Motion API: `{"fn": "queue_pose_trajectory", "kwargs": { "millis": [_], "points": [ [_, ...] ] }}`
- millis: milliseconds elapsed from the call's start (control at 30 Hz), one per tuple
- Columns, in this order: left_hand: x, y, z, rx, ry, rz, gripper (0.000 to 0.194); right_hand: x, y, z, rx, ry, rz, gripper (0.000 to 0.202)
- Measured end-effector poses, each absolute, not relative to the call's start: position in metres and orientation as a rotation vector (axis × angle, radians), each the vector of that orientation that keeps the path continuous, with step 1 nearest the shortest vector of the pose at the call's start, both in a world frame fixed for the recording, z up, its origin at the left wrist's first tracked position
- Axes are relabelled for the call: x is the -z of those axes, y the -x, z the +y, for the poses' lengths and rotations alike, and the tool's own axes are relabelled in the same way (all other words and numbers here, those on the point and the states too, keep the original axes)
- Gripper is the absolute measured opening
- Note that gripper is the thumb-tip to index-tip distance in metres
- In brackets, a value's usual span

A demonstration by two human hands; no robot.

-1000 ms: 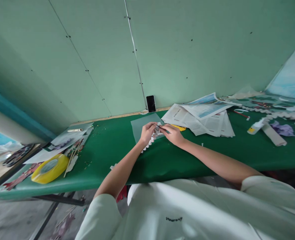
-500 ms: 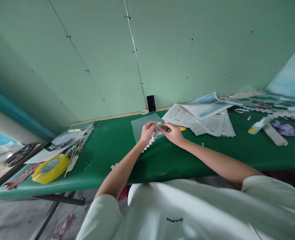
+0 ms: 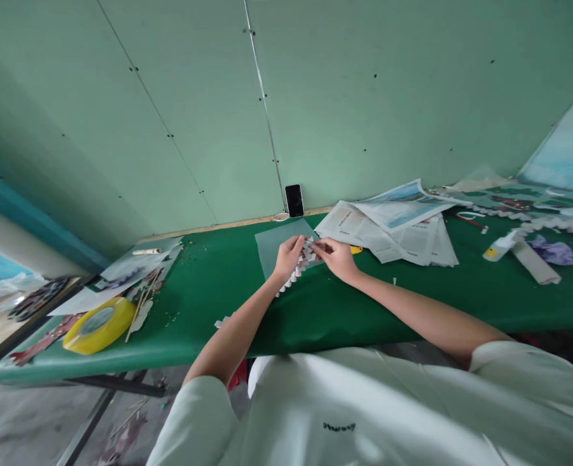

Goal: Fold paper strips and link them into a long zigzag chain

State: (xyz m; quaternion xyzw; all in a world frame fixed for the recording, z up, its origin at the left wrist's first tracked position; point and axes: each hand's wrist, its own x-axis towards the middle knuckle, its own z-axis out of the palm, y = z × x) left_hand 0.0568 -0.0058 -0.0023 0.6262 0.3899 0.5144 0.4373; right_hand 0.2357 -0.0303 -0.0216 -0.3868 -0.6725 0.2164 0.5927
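White paper chain (image 3: pixel 292 278) is at centre, tail running to 7 o'clock beside my left wrist, sheet (image 3: pixel 268 243) at 10. Left hand (image 3: pixel 286 257) pinches the chain near its top end; right hand (image 3: pixel 339 259) fingertips grip that end. Last second: right shifted slightly, hiding more of the yellow piece (image 3: pixel 357 250) at its 2 o'clock; left barely moved. Probably fine adjustment; folds too small to read.

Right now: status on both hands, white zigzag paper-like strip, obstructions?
Left hand and right hand pinching the strip. Translucent rectangular sheet partly beneath, on green table. No obstruction visible; yellow object partly hidden behind right hand.
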Motion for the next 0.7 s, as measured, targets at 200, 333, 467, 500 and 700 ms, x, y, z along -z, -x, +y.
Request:
{"fn": "queue_pose_trajectory", "kwargs": {
  "millis": [200, 333, 467, 500, 700],
  "points": [
    [-0.001, -0.058, -0.012, -1.236, -1.648, 0.908, 0.047, 0.016, -0.238, -0.033, -0.520, 0.885, -1.569, 0.046],
    [-0.003, -0.059, -0.014, -1.238, -1.639, 0.921, 0.048, 0.017, -0.241, -0.030, -0.571, 0.866, -1.609, 0.047],
    [-0.007, -0.058, -0.016, -1.206, -1.595, 0.990, 0.051, 0.020, -0.245, -0.022, -0.585, 0.876, -1.663, 0.045],
    [-0.008, -0.057, -0.016, -1.194, -1.598, 0.997, 0.051, 0.021, -0.246, -0.020, -0.572, 0.886, -1.660, 0.044],
    [-0.005, -0.051, -0.013, -1.122, -1.647, 0.980, 0.058, 0.022, -0.250, -0.013, -0.528, 0.847, -1.682, 0.044]
  ]
}}
